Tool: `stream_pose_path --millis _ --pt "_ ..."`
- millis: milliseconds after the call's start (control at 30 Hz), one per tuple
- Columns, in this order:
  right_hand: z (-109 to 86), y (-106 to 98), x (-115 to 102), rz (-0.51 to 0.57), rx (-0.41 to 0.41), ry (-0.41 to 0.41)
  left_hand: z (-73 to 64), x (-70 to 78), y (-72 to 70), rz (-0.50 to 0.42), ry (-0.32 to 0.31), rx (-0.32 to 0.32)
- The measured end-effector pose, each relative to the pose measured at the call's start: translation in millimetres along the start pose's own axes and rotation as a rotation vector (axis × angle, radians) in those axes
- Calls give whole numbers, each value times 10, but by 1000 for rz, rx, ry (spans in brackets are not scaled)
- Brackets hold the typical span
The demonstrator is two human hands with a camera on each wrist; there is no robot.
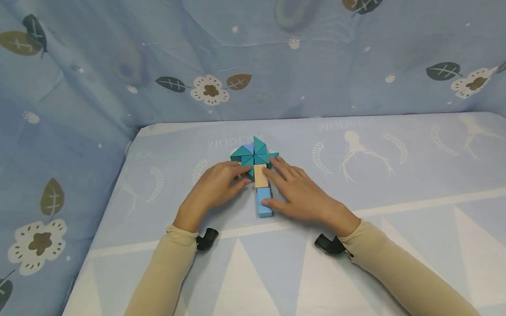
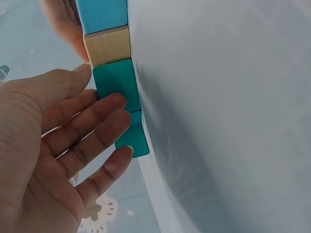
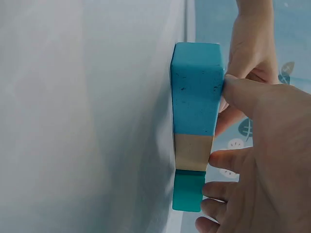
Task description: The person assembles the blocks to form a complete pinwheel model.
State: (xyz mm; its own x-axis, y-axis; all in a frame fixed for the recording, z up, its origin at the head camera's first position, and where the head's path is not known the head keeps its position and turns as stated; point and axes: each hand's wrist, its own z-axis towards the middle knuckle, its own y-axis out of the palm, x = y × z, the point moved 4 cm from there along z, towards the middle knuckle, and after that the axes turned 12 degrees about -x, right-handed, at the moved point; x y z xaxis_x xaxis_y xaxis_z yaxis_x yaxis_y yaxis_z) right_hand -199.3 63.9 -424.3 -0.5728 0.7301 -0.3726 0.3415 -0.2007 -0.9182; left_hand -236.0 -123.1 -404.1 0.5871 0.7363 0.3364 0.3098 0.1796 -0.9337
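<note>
Teal triangular blocks (image 1: 260,148) lie on the table in a pinwheel shape, with a paler blue block (image 1: 248,148) among them. Below them a natural wood block (image 1: 261,176) and a blue block (image 3: 197,92) continue in a straight line towards me. My left hand (image 1: 219,184) is at the pinwheel's left side; in the left wrist view its fingertips touch the teal blocks (image 2: 116,80). From the right, my right hand (image 1: 302,194) rests its thumb against the blue block and its other fingers along the wood and teal blocks. Both hands' fingers are only slightly bent.
A pale cloth with triangles and antlers covers the table (image 1: 404,255). Blue patterned curtains (image 1: 270,49) rise behind it and on the left. Black wrist devices (image 1: 330,244) sit at both sleeve cuffs.
</note>
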Motion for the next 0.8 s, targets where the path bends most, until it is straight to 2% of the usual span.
stream_pose_path --millis 800 --pt "-6 16 -1 -15 2 -12 -6 40 -5 17 12 2"
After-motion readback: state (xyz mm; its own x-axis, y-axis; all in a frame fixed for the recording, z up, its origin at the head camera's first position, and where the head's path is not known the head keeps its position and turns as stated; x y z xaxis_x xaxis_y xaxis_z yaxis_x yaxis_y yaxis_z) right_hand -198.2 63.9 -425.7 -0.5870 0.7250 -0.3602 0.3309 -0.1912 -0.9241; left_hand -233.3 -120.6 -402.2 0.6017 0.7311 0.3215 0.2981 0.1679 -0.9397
